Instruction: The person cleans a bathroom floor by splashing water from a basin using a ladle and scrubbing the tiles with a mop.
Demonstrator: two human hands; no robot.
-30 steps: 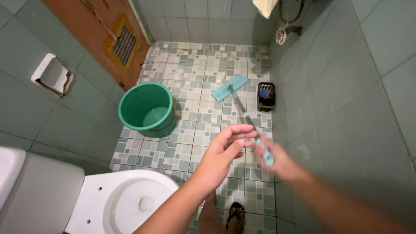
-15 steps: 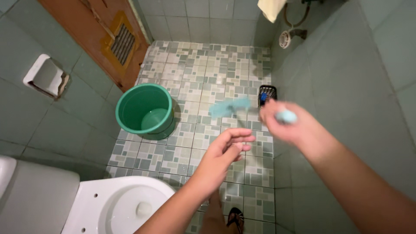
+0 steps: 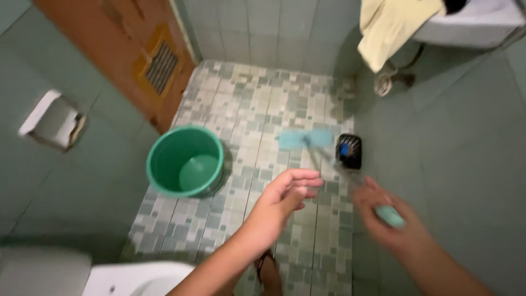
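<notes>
Now the right hand [image 3: 383,216] grips the mop [image 3: 306,139], scrubbing floor mid-frame. Left hand [image 3: 285,197] hangs open, empty. Next stroke likely needs steady pressure near the bucket [image 3: 186,161]

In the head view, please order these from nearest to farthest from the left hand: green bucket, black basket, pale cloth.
From the left hand:
1. Black basket, on the floor by the right wall.
2. Green bucket, on the floor to the left.
3. Pale cloth, hanging at the top right.
</notes>
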